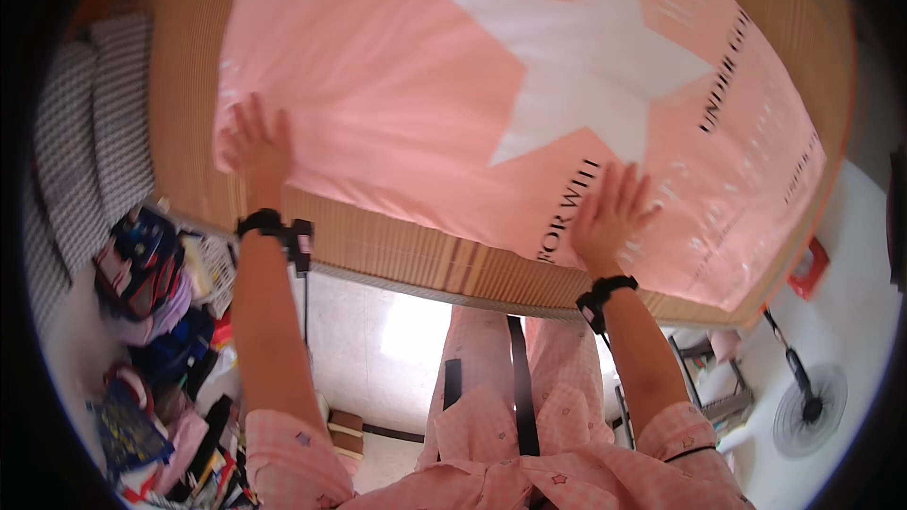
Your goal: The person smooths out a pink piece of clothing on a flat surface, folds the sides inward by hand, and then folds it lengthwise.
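A pink fabric cover (397, 99) with a large white star (588, 64) and printed lettering lies spread over a slatted mat (382, 234) on a bed. My left hand (258, 142) rests palm down near the cover's left corner, fingers apart. Flat on the cover below the star lies my right hand (613, 216), its fingers also spread, beside black lettering. Neither hand grips the cloth. Low creases run across the cover from the left hand. Both wrists wear black straps with small devices.
Grey checked fabric (124, 106) hangs at the left. Bags and clothes (145, 269) are piled on the lower left. A fan (811, 407) stands at the lower right, near a red-framed object (808, 269). The mat's front edge (439, 294) runs before my legs.
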Tool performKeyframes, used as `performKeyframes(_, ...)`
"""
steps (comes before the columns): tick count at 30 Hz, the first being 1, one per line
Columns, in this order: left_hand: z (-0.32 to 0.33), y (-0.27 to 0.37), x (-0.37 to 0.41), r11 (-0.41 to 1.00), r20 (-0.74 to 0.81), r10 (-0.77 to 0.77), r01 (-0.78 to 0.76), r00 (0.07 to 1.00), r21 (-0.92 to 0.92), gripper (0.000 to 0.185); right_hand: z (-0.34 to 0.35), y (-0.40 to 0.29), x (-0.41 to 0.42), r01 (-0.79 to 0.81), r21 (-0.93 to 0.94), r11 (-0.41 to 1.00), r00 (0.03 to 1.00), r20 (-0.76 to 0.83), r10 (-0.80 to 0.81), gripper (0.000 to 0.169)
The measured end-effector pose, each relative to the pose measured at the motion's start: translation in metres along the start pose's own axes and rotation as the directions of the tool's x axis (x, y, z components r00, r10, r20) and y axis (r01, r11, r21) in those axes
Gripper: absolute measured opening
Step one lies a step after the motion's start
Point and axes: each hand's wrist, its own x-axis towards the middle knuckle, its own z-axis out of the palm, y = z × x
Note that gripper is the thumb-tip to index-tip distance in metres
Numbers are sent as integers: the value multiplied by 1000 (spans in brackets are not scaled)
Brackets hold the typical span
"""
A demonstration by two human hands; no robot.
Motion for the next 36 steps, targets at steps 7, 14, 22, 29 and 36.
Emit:
performKeyframes(7, -110, 131, -44, 864, -267, 29, -159, 963, -478, 57, -10, 1, 2, -101, 77, 992, 995, 30, 99, 51)
performKeyframes(14, -157, 245, -190, 565, -142, 738, -719, 660, -405, 60, -39, 41, -5, -14, 383, 924, 985, 165, -54, 50)
performKeyframes(22, -157, 265, -185, 856, -2, 469, -455, 883, -247, 62, -61, 353, -106, -414, -242, 878, 906, -10, 424, 55)
performKeyframes(29, -169, 336, -244, 433, -165, 330, -304, 930, -848, 65, -86, 481, -120, -832, 385, 398, 465, 95, 880, 61)
performKeyframes(36, -281, 499, -411, 234, -166, 921, -843, 351, -485, 53, -108, 486, -110, -831, 431, 351, 536, 454, 711, 60)
